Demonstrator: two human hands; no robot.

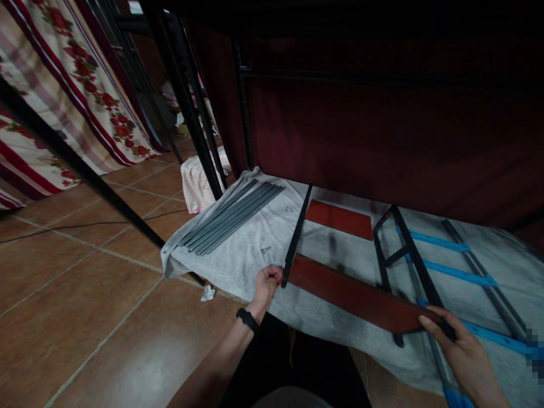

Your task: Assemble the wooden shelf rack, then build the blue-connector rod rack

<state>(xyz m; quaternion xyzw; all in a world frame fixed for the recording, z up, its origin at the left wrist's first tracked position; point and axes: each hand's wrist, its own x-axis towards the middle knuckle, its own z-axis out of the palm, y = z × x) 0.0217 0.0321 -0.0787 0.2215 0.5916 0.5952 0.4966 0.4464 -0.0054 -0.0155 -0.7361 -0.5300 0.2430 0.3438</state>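
Note:
A long reddish-brown board lies between a straight black metal bar and a black metal frame with a crosspiece. My left hand, with a dark wristband, is closed in a pinch at the near end of the bar, beside the board's left end. Whatever is between its fingertips is too small to make out. My right hand grips the near end of the black frame, its thumb by the board's right corner. Farther back, a shorter orange-red board spans the same two black parts.
Left on the grey cloth lies a bundle of grey metal rods, with small screws nearby. Blue-and-grey ladder-like parts lie right. Black posts rise at left. A white scrap rests on the tiled floor.

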